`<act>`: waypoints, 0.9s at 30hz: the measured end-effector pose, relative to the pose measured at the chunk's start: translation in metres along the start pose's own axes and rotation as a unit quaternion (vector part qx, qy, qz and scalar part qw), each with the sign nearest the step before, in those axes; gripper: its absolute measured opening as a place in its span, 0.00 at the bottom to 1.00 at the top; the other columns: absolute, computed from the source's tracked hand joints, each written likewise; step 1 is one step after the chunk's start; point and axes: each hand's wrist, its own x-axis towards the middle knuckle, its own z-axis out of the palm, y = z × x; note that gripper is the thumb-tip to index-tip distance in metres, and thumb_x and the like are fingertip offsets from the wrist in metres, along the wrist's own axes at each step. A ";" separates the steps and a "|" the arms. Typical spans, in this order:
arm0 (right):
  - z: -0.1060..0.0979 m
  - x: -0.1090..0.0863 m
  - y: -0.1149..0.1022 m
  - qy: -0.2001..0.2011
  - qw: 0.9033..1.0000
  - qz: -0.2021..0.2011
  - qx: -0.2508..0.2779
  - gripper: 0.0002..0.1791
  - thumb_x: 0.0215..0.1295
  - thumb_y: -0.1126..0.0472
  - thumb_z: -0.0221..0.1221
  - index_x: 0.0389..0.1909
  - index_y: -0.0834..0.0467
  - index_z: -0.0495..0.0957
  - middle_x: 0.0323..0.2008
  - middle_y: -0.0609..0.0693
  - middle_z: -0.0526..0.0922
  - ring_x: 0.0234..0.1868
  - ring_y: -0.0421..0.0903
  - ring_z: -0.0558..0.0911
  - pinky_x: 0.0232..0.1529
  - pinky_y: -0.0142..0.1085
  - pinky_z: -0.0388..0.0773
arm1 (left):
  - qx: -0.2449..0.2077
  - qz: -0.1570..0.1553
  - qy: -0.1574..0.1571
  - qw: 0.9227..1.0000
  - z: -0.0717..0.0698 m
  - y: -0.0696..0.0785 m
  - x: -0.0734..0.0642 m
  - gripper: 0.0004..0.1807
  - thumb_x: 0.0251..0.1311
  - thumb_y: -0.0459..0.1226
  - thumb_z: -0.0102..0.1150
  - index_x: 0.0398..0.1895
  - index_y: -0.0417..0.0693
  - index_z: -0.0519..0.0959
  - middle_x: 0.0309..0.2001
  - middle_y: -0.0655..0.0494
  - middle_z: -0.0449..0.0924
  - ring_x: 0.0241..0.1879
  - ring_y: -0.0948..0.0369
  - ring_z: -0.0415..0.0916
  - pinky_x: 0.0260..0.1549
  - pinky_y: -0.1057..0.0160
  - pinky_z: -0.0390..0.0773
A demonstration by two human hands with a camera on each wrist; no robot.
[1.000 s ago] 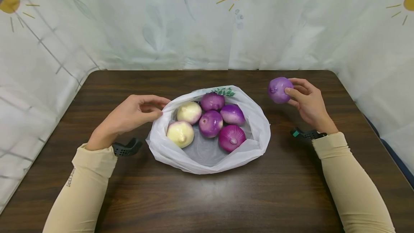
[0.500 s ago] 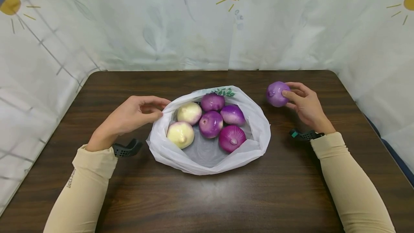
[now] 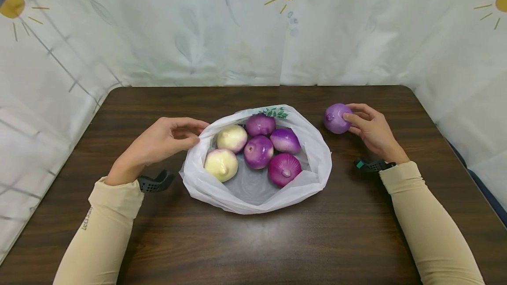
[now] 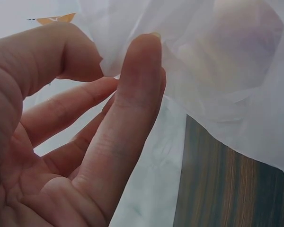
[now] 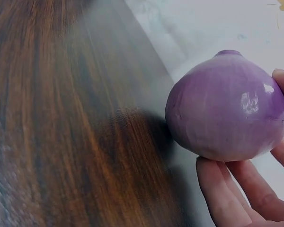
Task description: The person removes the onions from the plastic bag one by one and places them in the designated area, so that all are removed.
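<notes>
My right hand [image 3: 370, 129] holds a pale purple onion [image 3: 337, 118] near the table's back right, thumb on one side and fingers on the other. In the right wrist view the onion [image 5: 227, 109] shows its stem tip upward. My left hand [image 3: 162, 140] pinches the left rim of a white plastic bag [image 3: 253, 208] between thumb and fingers, and the left wrist view shows the thin plastic [image 4: 217, 90] at the fingertips. The bag's mouth is wide open. Inside lie several onions: whitish ones, such as one onion [image 3: 221, 164], on the left, and purple ones, such as another onion [image 3: 284, 169], toward the right.
A dark wood-grain table [image 3: 253, 250] carries the bag in its middle. White patterned sheeting [image 3: 336, 34] hangs behind the table and along its sides. Each wrist wears a black camera strap, such as the right strap [image 3: 372, 165].
My right hand has lowered slightly toward me and to the left with the onion, closer to the table. The left hand and the bag look unmoved.
</notes>
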 end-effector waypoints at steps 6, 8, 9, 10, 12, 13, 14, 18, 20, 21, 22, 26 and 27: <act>0.000 0.000 0.000 -0.012 1.000 0.006 0.011 0.22 0.72 0.57 0.64 0.64 0.54 0.74 0.52 0.43 0.80 0.46 0.35 0.87 0.48 0.24 0.83 | 0.001 -0.004 -0.001 1.000 0.000 0.001 0.000 0.21 0.68 0.36 0.60 0.64 0.53 0.81 0.59 0.51 0.84 0.45 0.67 0.86 0.44 0.72 0.81; -0.001 0.000 0.000 -0.016 1.000 0.006 0.016 0.22 0.73 0.57 0.63 0.64 0.55 0.73 0.52 0.42 0.80 0.47 0.35 0.86 0.49 0.24 0.83 | 0.002 -0.003 -0.002 1.000 0.000 0.001 0.000 0.21 0.68 0.36 0.60 0.64 0.53 0.81 0.59 0.51 0.84 0.45 0.67 0.86 0.44 0.71 0.81; -0.001 0.000 0.000 -0.018 1.000 0.007 0.018 0.23 0.73 0.57 0.63 0.65 0.56 0.73 0.52 0.42 0.80 0.48 0.34 0.86 0.50 0.24 0.83 | 0.002 -0.003 -0.002 1.000 0.000 0.001 -0.001 0.21 0.68 0.35 0.60 0.64 0.53 0.81 0.59 0.51 0.84 0.45 0.67 0.86 0.44 0.71 0.81; -0.002 0.001 0.001 -0.020 1.000 0.007 0.020 0.24 0.73 0.56 0.62 0.66 0.58 0.72 0.52 0.41 0.81 0.48 0.34 0.86 0.50 0.24 0.83 | 0.002 -0.004 -0.002 1.000 0.000 0.001 -0.001 0.21 0.68 0.35 0.60 0.64 0.53 0.81 0.59 0.51 0.84 0.45 0.67 0.86 0.44 0.71 0.81; -0.003 0.001 0.001 -0.021 0.999 0.008 0.023 0.27 0.73 0.56 0.62 0.68 0.60 0.70 0.52 0.41 0.82 0.48 0.34 0.86 0.51 0.24 0.83 | 0.000 -0.005 -0.003 1.000 0.000 0.002 -0.001 0.21 0.68 0.36 0.60 0.64 0.53 0.81 0.59 0.51 0.84 0.45 0.67 0.86 0.44 0.71 0.81; -0.004 0.001 0.001 -0.022 0.999 0.008 0.023 0.28 0.73 0.56 0.62 0.69 0.61 0.69 0.52 0.40 0.82 0.48 0.34 0.87 0.51 0.24 0.83 | 0.000 -0.005 -0.003 1.000 0.000 0.002 -0.001 0.21 0.68 0.36 0.60 0.64 0.53 0.81 0.59 0.51 0.84 0.45 0.67 0.86 0.44 0.71 0.81; -0.004 0.001 0.001 -0.022 0.999 0.008 0.025 0.28 0.73 0.56 0.62 0.69 0.61 0.69 0.51 0.40 0.83 0.48 0.34 0.87 0.51 0.25 0.83 | -0.002 -0.005 -0.003 1.000 0.001 0.002 -0.001 0.21 0.68 0.36 0.60 0.64 0.53 0.81 0.59 0.51 0.85 0.45 0.67 0.85 0.44 0.71 0.81; -0.005 0.001 0.002 -0.023 0.999 0.007 0.021 0.27 0.73 0.55 0.62 0.67 0.61 0.71 0.52 0.40 0.82 0.49 0.35 0.87 0.52 0.25 0.83 | 0.000 -0.004 -0.005 1.000 0.001 0.002 -0.001 0.21 0.69 0.36 0.60 0.64 0.52 0.80 0.58 0.50 0.85 0.45 0.67 0.85 0.44 0.71 0.81; -0.006 0.001 0.003 -0.027 0.999 0.003 0.027 0.25 0.73 0.56 0.62 0.66 0.60 0.73 0.53 0.41 0.82 0.49 0.35 0.87 0.52 0.25 0.83 | 0.000 -0.004 -0.006 1.000 0.001 0.001 -0.001 0.21 0.69 0.37 0.60 0.64 0.52 0.80 0.59 0.50 0.84 0.45 0.67 0.85 0.44 0.70 0.81; -0.006 0.001 0.004 -0.028 0.999 0.001 0.027 0.24 0.73 0.56 0.62 0.65 0.60 0.74 0.53 0.41 0.82 0.49 0.36 0.87 0.52 0.26 0.83 | -0.001 -0.004 -0.006 1.000 0.001 0.001 -0.001 0.21 0.69 0.37 0.60 0.64 0.52 0.80 0.59 0.50 0.84 0.45 0.67 0.85 0.44 0.70 0.81; -0.006 0.001 0.004 -0.031 0.999 -0.002 0.031 0.23 0.73 0.57 0.62 0.64 0.59 0.74 0.53 0.42 0.81 0.49 0.36 0.87 0.53 0.26 0.83 | -0.001 -0.003 -0.007 1.000 0.001 0.001 -0.001 0.21 0.69 0.37 0.60 0.64 0.52 0.80 0.59 0.50 0.84 0.45 0.67 0.86 0.44 0.70 0.82; -0.007 0.003 0.006 -0.029 0.999 -0.005 0.031 0.20 0.73 0.57 0.62 0.62 0.58 0.76 0.53 0.42 0.82 0.48 0.36 0.87 0.52 0.26 0.83 | -0.004 -0.002 -0.008 1.000 0.001 0.000 0.000 0.21 0.69 0.36 0.60 0.64 0.51 0.80 0.60 0.50 0.84 0.45 0.67 0.86 0.44 0.70 0.82; -0.007 0.003 0.006 -0.024 0.999 -0.005 0.026 0.20 0.72 0.56 0.63 0.61 0.57 0.77 0.53 0.42 0.82 0.48 0.36 0.87 0.52 0.26 0.83 | -0.005 -0.002 -0.008 1.000 0.001 0.000 0.000 0.21 0.69 0.36 0.60 0.64 0.51 0.80 0.60 0.50 0.84 0.45 0.67 0.86 0.44 0.70 0.82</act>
